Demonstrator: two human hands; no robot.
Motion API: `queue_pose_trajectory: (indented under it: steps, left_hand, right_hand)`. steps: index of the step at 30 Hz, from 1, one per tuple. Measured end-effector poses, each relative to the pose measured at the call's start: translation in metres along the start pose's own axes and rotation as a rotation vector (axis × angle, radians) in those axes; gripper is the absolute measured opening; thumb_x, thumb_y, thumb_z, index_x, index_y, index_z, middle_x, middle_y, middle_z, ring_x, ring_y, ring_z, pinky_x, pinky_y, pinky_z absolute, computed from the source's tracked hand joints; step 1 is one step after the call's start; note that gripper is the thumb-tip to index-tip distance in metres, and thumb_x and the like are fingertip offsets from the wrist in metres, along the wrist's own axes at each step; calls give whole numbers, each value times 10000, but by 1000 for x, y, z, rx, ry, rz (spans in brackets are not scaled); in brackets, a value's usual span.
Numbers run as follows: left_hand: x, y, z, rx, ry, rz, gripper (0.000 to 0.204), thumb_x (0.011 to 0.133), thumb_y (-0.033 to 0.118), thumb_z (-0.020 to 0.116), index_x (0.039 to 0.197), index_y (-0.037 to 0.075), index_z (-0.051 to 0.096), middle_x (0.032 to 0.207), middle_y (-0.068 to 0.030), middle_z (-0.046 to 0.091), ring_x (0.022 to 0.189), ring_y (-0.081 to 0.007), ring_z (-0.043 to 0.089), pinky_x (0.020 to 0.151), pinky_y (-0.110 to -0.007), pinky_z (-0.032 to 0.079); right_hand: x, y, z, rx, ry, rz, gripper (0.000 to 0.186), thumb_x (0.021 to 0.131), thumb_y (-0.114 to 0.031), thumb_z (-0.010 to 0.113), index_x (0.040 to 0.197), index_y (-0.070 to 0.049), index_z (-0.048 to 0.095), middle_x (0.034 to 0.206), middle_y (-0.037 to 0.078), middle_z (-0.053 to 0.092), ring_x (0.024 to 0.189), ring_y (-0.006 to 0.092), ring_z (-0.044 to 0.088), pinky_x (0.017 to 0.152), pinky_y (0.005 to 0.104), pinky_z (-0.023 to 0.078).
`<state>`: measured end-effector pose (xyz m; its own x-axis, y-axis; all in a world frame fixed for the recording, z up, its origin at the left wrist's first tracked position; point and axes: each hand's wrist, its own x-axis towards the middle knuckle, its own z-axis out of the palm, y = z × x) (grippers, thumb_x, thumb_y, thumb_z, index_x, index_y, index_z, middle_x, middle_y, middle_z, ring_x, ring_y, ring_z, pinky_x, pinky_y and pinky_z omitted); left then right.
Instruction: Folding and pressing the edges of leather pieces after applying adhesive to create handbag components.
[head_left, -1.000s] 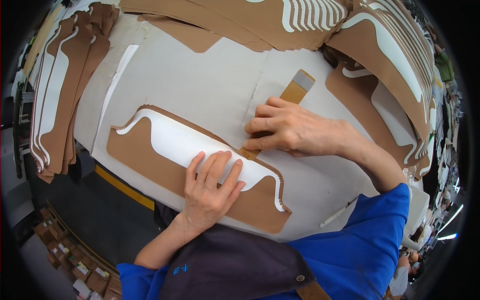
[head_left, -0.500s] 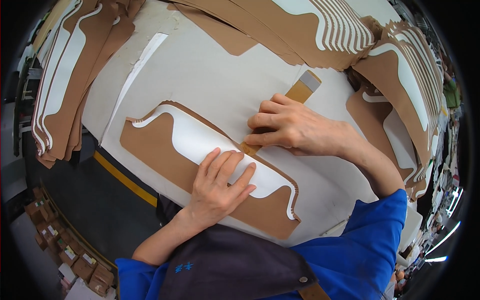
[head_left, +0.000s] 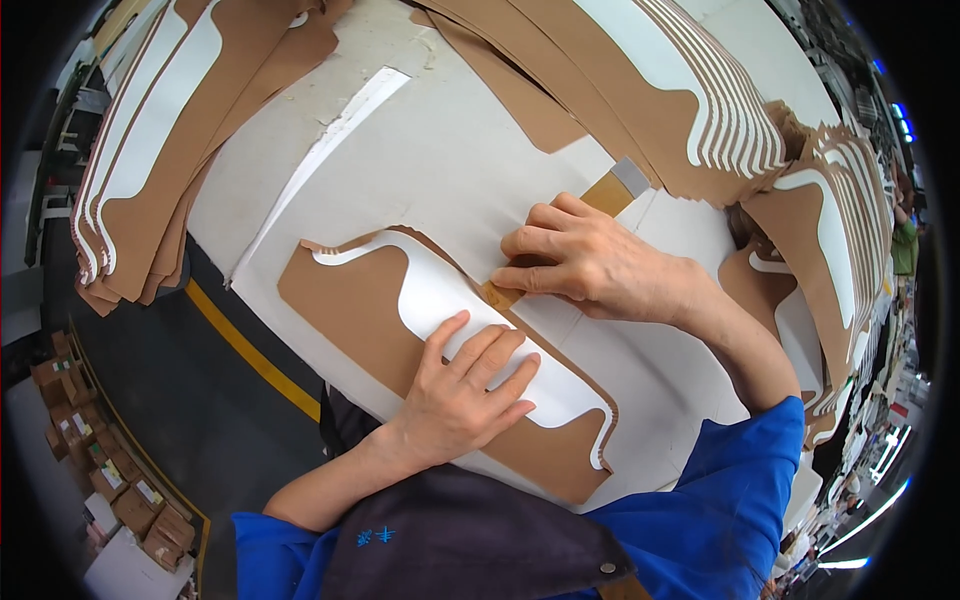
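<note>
A brown sheet panel (head_left: 350,305) lies slantwise on the pale tabletop in front of me. Along its far side runs a wavy white piece (head_left: 432,300), with small notches in the brown edge at both ends. My left hand (head_left: 465,400) rests flat on the white piece and the panel, fingers spread. Pinched under the curled fingers of my right hand (head_left: 605,265) is a flat yellow-brown bar (head_left: 608,194) with a grey end. Its near tip touches the panel's far edge around the middle. Part of the bar is hidden by my fingers.
Fanned brown panels with white pieces (head_left: 690,100) lie across the back, and more (head_left: 830,230) are at the right. Another stack (head_left: 150,170) overhangs the table's left edge. A narrow white strip (head_left: 310,165) lies at the left. Cardboard boxes (head_left: 130,510) stand on the floor below.
The view has turned, shifting the table and stacks rightward in the picture. Relative to the panel, my right hand and the bar have slid along the far edge toward its left end.
</note>
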<state>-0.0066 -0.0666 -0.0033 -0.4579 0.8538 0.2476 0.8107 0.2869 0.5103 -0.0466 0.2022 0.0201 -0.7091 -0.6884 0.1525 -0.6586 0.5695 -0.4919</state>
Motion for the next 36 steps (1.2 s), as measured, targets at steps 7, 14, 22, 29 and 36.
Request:
queue_pose_trajectory:
  steps: [7,14,22,29,36]
  left_hand:
    - [3,-8,-7,-39,-33,29,472,837,343,824,1236,110,730,1328,-94,623,1271,-259,580,1140,-573,371]
    - [3,-14,-10,-106,-25,45,471,820,281,823,1235,87,710,1351,-107,624,1273,-261,585,1130,-559,383]
    - [-11,-53,-35,117,218,-166,508,844,251,811,1282,22,693,1437,-172,594,1318,-350,561,1108,-506,442]
    - [-7,-60,-40,210,172,-292,583,834,296,823,1319,9,674,1479,-225,558,1343,-385,533,1097,-519,442]
    - [-3,-60,-46,213,117,-298,642,783,278,864,1328,15,648,1478,-224,554,1343,-374,532,1082,-507,450]
  right_hand:
    - [36,17,-1,-23,0,-45,469,683,24,786,1141,-80,775,1127,36,639,1028,229,577,852,372,457]
    - [76,33,-5,-14,16,-85,392,749,-2,765,1134,-75,780,1105,46,642,995,230,586,835,371,462]
    - [88,32,-10,-20,-35,-95,382,766,-16,754,1142,-77,771,1104,50,640,978,233,582,840,370,465]
    - [95,32,-15,-24,-90,-72,424,739,22,767,1150,-85,765,1124,45,638,992,232,583,869,374,479]
    - [110,42,-19,19,-128,-123,420,743,31,764,1148,-82,772,1129,41,643,1004,227,584,873,377,483]
